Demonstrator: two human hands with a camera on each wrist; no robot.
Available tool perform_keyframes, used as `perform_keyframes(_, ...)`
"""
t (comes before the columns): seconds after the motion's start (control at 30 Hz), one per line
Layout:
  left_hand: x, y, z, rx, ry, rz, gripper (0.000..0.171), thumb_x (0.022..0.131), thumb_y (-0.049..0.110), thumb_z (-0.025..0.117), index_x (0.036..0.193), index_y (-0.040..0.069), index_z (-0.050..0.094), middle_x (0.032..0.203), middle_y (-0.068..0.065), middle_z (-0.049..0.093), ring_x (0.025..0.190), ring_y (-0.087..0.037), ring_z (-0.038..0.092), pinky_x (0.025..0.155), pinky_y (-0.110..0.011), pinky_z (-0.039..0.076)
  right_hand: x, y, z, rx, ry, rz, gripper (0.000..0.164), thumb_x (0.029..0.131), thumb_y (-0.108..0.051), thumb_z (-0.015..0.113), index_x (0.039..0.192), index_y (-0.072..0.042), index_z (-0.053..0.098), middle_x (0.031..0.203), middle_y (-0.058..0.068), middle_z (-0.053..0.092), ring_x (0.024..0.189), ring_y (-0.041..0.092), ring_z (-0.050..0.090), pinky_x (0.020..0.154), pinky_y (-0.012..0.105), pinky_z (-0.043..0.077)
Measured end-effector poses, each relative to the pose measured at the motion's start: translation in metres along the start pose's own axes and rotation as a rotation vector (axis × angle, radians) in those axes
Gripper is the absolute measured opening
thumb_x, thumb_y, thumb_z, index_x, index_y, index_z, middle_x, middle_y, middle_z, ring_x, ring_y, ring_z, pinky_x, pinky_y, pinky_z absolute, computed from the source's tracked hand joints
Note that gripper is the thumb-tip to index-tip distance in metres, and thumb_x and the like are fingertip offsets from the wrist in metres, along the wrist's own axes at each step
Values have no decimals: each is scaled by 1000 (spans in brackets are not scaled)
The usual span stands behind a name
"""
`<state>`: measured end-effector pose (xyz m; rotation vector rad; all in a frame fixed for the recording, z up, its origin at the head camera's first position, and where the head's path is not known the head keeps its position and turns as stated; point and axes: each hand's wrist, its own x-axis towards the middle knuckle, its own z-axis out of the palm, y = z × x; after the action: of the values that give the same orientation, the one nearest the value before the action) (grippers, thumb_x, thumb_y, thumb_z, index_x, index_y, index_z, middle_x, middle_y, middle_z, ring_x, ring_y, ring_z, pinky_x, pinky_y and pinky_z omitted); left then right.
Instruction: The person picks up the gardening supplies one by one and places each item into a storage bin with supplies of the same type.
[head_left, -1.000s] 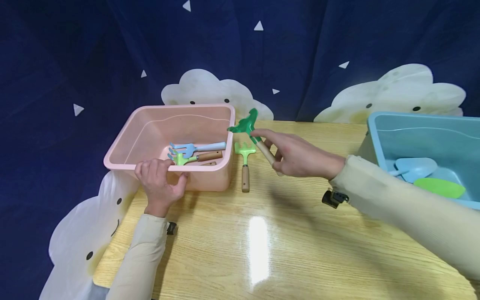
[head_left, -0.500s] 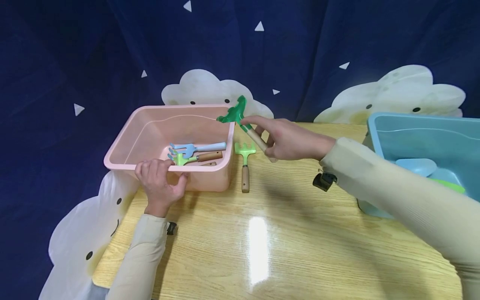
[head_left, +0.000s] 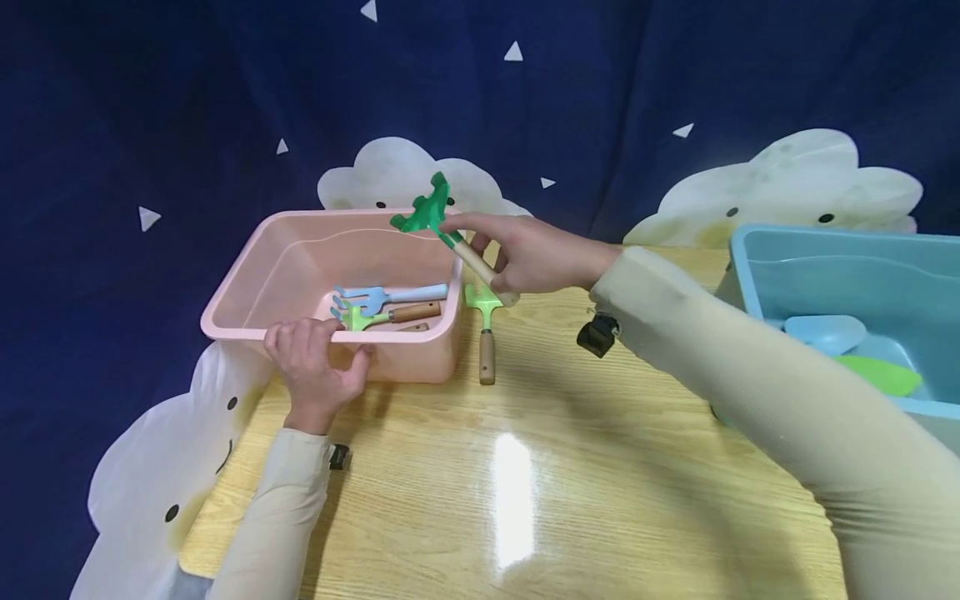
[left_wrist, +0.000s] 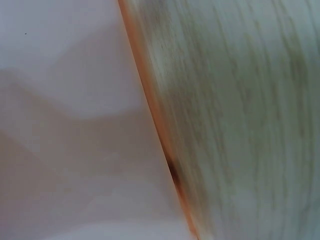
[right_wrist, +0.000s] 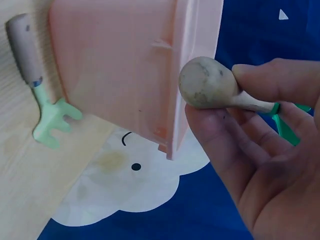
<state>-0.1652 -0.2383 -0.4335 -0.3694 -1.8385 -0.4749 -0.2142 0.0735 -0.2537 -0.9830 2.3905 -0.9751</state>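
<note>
My right hand (head_left: 536, 250) pinches the pale wooden handle of a hand rake (head_left: 427, 210), its green toothed head tilted up over the right side of the pink plastic bin (head_left: 416, 358). The right wrist view has the rounded handle end (right_wrist: 202, 82) between thumb and fingers. My left hand (head_left: 309, 367) grips the bin's front rim, fingers curled over it and thumb outside. Within the bin lie a blue hand fork (head_left: 408, 294) and a light-green fork (head_left: 416, 312) with a brown handle. The bin wall (left_wrist: 75, 165) fills the left side of the left wrist view.
Beside the pink bin, another light-green hand fork (head_left: 487, 354) lies on the wooden table (head_left: 600, 467). At the right stands a blue bin (head_left: 742, 271), holding a light-blue shovel (head_left: 825, 333) and a green oval piece (head_left: 879, 375). A dark blue curtain (head_left: 585, 100) hangs behind.
My right hand has carried the hand rake left and upward, from beside the pink bin's right rim to over the bin. My left hand has stayed on the front rim.
</note>
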Motion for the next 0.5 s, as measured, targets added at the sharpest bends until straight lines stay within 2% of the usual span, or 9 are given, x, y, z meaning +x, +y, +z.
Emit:
perform_keyframes(0.3, -1, -2, -1, 7, 7, -13, 45, 76, 47, 61, 83, 3, 62, 70, -14, 52, 73, -37, 43, 85, -53, 26, 38, -15, 2, 81, -5, -9, 90, 76, 15, 63, 152, -26, 36, 116, 10, 64, 94, 24, 67, 70, 34, 57)
perform_keyframes(0.5, -1, -1, 0, -12, 14, -13, 46, 76, 48, 62, 83, 2, 62, 69, -14, 51, 73, -37, 42, 86, -53, 26, 53, -19, 9, 45, -40, 13, 88, 79, 15, 59, 152, -27, 35, 116, 9, 64, 103, 22, 64, 68, 32, 57)
